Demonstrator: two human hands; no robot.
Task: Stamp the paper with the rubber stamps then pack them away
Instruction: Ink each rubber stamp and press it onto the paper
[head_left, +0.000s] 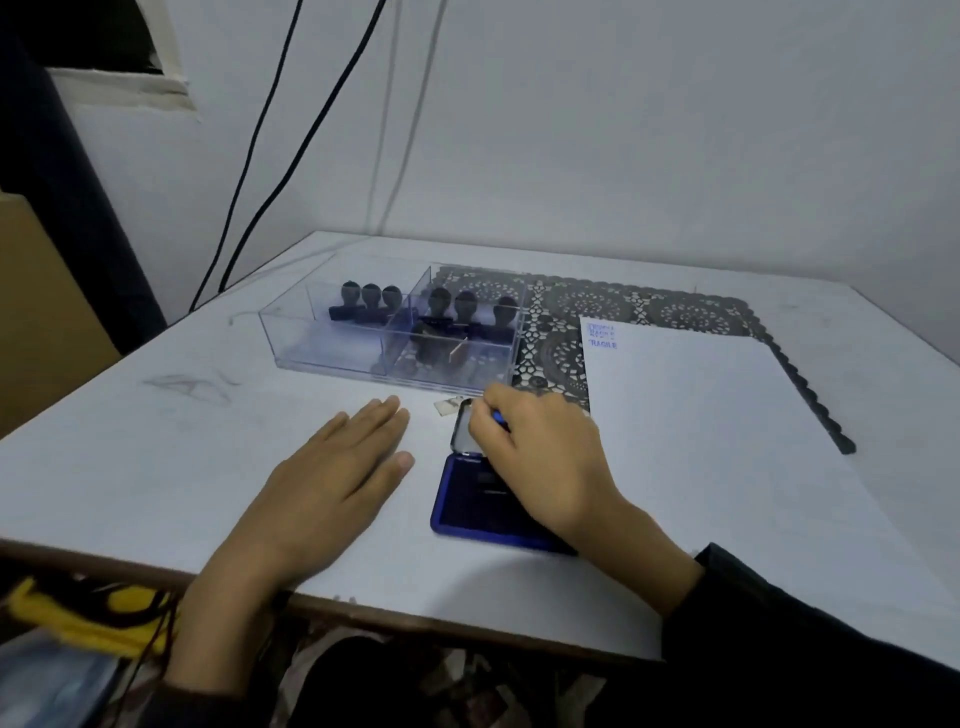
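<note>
Six rubber stamps (441, 306) stand upright in the far compartments of a clear organiser (322, 358) at the back of the table (156, 441), three to a side, with more dark shapes lying in its near right compartment. The paper (701, 415) lies to the right, partly over a black lace mat (649, 306), and has a few blue prints (601, 335) in its top left corner. Between organiser and paper, nearer the person, a blue ink pad (483, 499) sits open. The right hand (540, 452) reaches across it with fingers curled onto the upper edge of its raised lid (461, 431). The left hand (332, 478) rests flat on the table beside the pad, fingers straight and together, gripping nothing. My worry is ink: the right wrist hangs low over the wet pad, so a dip could smear the skin and then mark the paper. With the left hand off the base, a pull on the lid could also slide or tip the pad. A speck of blue shows between the right fingers, but I cannot tell what it is. A small pale scrap (447, 406) beside the lid is too blurred to name, the pad's right edge is hidden under the hand, and the prints are mostly unreadable.
</note>
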